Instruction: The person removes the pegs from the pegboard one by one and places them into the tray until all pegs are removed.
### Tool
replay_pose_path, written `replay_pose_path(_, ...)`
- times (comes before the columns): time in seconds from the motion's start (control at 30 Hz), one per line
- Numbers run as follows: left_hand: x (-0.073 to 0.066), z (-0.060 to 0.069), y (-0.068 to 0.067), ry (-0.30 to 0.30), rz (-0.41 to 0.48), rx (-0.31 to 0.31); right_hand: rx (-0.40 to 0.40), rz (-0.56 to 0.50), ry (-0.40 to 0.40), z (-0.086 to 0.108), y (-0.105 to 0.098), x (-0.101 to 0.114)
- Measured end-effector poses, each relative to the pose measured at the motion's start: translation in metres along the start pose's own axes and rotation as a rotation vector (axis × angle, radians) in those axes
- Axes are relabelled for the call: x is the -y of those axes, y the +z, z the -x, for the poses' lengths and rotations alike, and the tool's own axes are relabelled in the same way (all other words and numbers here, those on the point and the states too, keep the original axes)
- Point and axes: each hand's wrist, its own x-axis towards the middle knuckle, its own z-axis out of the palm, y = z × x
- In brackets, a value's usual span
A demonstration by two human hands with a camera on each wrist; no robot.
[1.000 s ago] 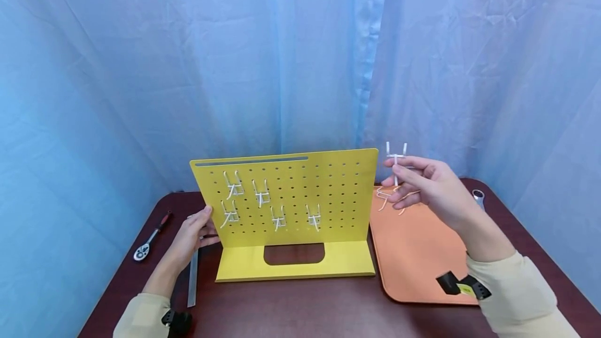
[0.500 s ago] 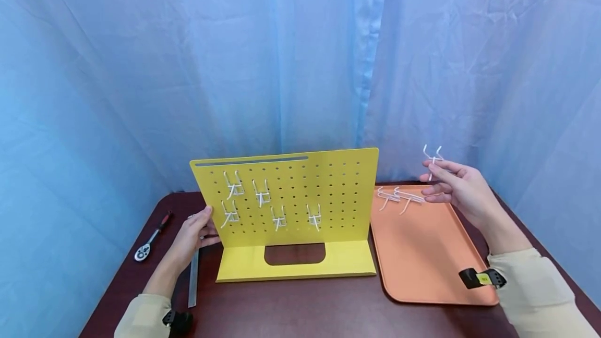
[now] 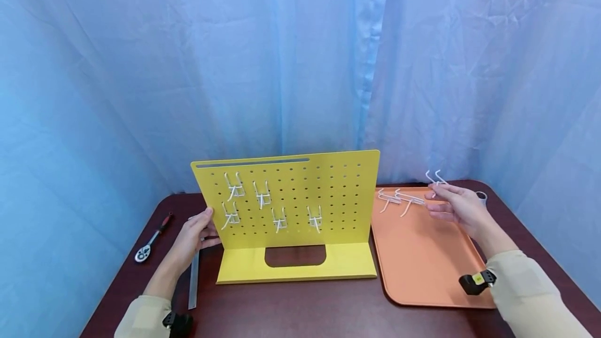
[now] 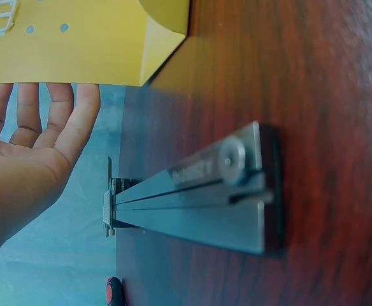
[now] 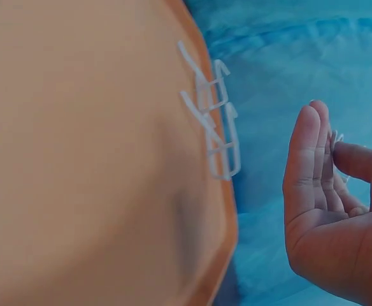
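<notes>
A yellow pegboard [image 3: 345, 207] stands upright on its yellow base, with several white wire hooks [image 3: 279, 219] fixed in its left and middle parts. My left hand [image 3: 192, 233] grips the board's left edge, thumb on the front and fingers behind; the left wrist view shows those fingers [image 4: 28, 111] reaching behind the board. Over the far right of an orange tray [image 3: 422, 254], my right hand [image 3: 457, 207] pinches another white hook [image 3: 436, 176] between thumb and fingers, prongs up. Two loose white hooks [image 3: 409, 201] lie at the tray's far left, also seen as hooks [image 5: 221, 143] in the right wrist view.
Left of the board, a ratchet wrench [image 3: 152, 239] with a red and black handle lies on the dark wooden table [image 3: 281, 309]. A metal caliper [image 4: 199, 191] lies under my left forearm. Behind my right hand shows a round metal end [image 3: 481, 197]. Blue curtains [image 3: 281, 67] surround the table.
My right hand has moved right with its hook, away from the board, then lowered toward the tray's far right corner. The left hand has stayed on the board's edge.
</notes>
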Motion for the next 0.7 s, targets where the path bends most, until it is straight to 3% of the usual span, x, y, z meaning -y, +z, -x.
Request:
replay_pose_path(0.27, -0.001, -0.001, 0.0, -0.007, -0.004, -0.009, -0.032, 0.034, 0.163, -0.01, -0.011, -0.021)
replay_pose_path(0.43, -0.002, -0.001, 0.0, -0.015, 0.006, -0.012, -0.052, 0.107, 0.201, -0.014, -0.013, -0.029)
replay_pose_path(0.7, -0.002, -0.002, 0.0, -0.013, 0.008, -0.013, -0.065, 0.089, 0.256, -0.019, -0.015, -0.039)
